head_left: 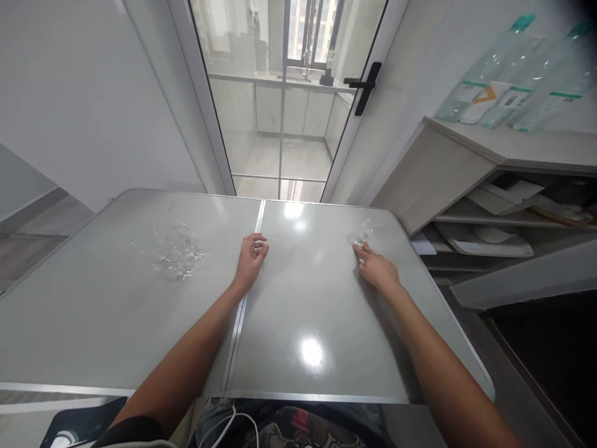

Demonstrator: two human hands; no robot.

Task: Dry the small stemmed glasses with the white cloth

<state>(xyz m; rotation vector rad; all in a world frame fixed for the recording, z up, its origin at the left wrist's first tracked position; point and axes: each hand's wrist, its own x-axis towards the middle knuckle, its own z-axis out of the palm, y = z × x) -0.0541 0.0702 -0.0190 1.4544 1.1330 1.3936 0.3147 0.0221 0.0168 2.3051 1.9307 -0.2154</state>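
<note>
Near the metal seam of the table, my left hand (252, 256) rests with its fingers loosely curled. A gap shows between thumb and fingertips, and nothing can be seen in it. Over at the right side of the table, my right hand (379, 269) has its thumb and index finger closed on a small clear plastic-looking piece (365, 234). More of that see-through material sticks out beyond the fingertips; its exact shape is hard to make out. A loose pile of clear, shiny pieces (180, 254) lies on the left half, apart from my left hand.
The pale glossy table (298, 311) has a metal edge and stands before a glass door (280, 124) with a black handle (367, 87). On the right, a shelf unit (466, 149) carries several clear bottles (497, 93) with green caps. A white cable (228, 426) hangs at my lap.
</note>
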